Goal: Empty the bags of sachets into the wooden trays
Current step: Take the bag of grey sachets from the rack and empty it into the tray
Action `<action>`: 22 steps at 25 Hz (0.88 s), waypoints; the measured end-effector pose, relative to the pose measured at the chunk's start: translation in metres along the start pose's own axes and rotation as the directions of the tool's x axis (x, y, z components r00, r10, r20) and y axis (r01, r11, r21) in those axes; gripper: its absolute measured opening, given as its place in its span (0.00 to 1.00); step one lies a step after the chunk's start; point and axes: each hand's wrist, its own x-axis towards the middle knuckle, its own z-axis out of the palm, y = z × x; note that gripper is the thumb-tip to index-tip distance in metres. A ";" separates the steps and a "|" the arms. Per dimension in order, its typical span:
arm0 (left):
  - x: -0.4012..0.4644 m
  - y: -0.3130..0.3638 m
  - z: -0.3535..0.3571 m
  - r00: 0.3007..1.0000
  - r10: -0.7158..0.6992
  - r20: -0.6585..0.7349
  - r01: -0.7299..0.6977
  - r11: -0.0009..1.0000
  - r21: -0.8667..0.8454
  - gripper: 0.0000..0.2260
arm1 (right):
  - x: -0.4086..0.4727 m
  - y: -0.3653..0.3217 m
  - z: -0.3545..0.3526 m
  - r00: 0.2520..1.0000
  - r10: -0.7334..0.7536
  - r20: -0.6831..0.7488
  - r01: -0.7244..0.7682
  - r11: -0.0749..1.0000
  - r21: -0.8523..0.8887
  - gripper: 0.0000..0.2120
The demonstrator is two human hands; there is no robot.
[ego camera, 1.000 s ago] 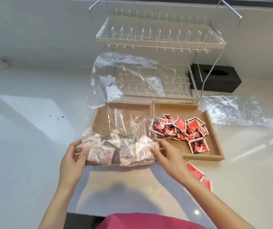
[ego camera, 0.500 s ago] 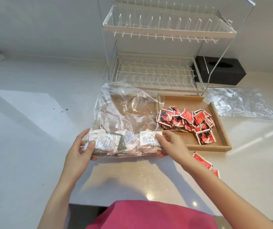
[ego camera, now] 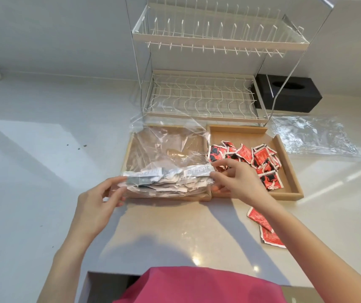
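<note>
A clear plastic bag lies over the left wooden tray, its open end pointing away from me. White and grey sachets bunch inside the bag's near end. My left hand pinches the bag's near left corner. At the near right corner, my right hand grips the bag. The right wooden tray holds a pile of red sachets.
Two red sachets lie on the counter in front of the right tray. An empty crumpled clear bag lies at the right. A white dish rack stands just behind the trays, with a black tissue box beside it.
The bag has tipped forward from upright to lying over the left tray, and both hands have moved with it toward the tray's near edge. The sachets stay inside the bag.
</note>
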 end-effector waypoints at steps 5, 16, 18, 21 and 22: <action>0.014 0.023 -0.012 0.990 0.109 -0.088 -0.109 0.994 0.000 0.20 | 0.006 -0.028 -0.014 0.993 -0.102 -0.062 0.104 0.994 0.035 0.03; 0.072 0.064 -0.023 0.957 0.173 -0.233 -0.179 0.984 -0.005 0.07 | 0.038 -0.079 -0.036 0.988 -0.148 -0.043 0.152 0.984 0.090 0.10; 0.084 0.070 -0.023 0.959 0.169 -0.227 -0.181 0.983 -0.035 0.07 | 0.045 -0.086 -0.039 0.986 -0.163 -0.039 0.166 0.983 0.083 0.10; 0.102 0.085 -0.028 0.956 0.197 -0.218 -0.218 0.973 -0.080 0.06 | 0.055 -0.100 -0.047 0.975 -0.204 -0.085 0.211 0.974 0.083 0.09; 0.106 0.090 -0.030 0.955 0.206 -0.215 -0.228 0.970 -0.083 0.07 | 0.057 -0.104 -0.050 0.970 -0.220 -0.106 0.229 0.970 0.086 0.09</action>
